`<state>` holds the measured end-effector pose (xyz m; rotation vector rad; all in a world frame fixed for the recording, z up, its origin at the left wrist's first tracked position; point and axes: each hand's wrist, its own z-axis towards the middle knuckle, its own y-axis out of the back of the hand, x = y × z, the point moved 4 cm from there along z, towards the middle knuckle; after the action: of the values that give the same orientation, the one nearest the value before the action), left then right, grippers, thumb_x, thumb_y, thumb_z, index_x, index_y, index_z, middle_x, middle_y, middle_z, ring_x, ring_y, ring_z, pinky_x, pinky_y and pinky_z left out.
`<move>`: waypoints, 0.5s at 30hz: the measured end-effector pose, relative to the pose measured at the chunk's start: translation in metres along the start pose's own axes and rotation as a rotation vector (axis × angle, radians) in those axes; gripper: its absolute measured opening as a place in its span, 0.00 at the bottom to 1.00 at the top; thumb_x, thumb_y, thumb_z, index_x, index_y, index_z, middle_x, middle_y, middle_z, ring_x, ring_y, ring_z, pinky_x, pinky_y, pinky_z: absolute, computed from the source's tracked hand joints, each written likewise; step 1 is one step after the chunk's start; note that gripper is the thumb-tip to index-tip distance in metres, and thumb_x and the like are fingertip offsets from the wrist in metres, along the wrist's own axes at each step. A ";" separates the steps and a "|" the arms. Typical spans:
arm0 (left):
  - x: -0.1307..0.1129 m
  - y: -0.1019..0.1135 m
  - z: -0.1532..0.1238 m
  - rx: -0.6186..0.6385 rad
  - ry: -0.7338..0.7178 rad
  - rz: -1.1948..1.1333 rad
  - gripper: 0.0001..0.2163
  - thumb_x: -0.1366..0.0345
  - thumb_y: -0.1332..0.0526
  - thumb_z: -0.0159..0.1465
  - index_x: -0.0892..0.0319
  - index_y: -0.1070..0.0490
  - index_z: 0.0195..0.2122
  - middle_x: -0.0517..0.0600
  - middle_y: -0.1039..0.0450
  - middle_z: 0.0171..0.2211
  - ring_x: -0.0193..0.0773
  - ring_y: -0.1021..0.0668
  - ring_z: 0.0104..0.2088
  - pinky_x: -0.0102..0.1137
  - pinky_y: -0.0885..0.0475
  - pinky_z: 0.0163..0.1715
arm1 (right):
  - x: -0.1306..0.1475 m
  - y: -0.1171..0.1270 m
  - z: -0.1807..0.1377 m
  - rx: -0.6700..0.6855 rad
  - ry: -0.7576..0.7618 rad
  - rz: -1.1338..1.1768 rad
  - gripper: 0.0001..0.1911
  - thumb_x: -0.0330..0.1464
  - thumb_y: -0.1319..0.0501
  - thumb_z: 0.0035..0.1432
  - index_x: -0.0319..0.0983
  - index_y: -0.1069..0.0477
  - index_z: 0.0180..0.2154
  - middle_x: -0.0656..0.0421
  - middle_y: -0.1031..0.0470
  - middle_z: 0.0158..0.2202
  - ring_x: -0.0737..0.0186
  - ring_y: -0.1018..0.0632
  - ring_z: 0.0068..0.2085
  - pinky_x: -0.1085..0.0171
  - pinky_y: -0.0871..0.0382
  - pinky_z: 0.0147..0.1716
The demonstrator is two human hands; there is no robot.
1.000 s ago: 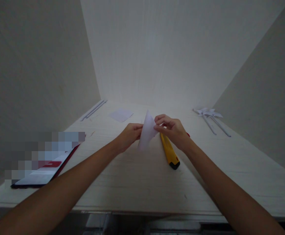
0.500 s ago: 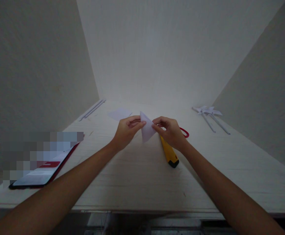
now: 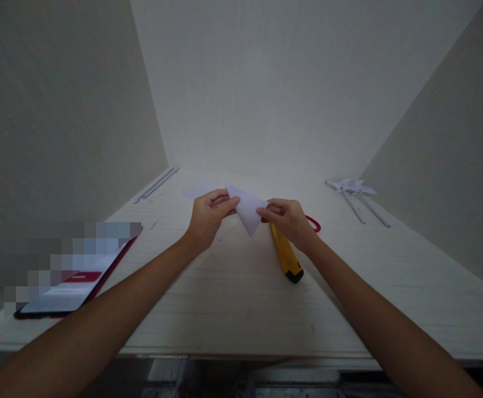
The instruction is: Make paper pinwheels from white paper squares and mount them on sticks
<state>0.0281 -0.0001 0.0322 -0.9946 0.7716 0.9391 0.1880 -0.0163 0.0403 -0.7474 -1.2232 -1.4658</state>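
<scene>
A white sheet of paper folded into a triangle is held up above the table, one point hanging down. My left hand pinches its left side between thumb and fingers. At its right side my right hand is closed on the paper in the same way. Below my right hand lies a yellow utility knife with a black end, its upper part hidden by the hand. Part of a red loop, perhaps a scissors handle, shows beside my right wrist. Behind my left hand another piece of white paper lies flat, partly covered.
Two paper pinwheels on white sticks lie at the back right. Two thin white sticks rest along the left wall. A tablet or phone with a red edge lies at the left. Pale walls enclose the white table on three sides.
The paper triangle has been turned, so its broad face now spans between both hands. My left hand has shifted slightly left, and the hands are a little farther apart.
</scene>
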 end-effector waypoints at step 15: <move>0.000 -0.002 -0.003 -0.023 0.083 -0.015 0.11 0.66 0.33 0.48 0.64 0.27 0.31 0.49 0.25 0.31 0.33 0.24 0.32 0.29 0.26 0.36 | 0.001 0.001 0.000 -0.046 -0.074 0.189 0.14 0.40 0.33 0.39 0.34 0.28 0.21 0.61 0.29 0.20 0.70 0.29 0.23 0.66 0.31 0.29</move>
<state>0.0300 -0.0035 0.0316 -1.0637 0.8233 0.9002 0.1886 -0.0163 0.0410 -0.9299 -1.1440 -1.3242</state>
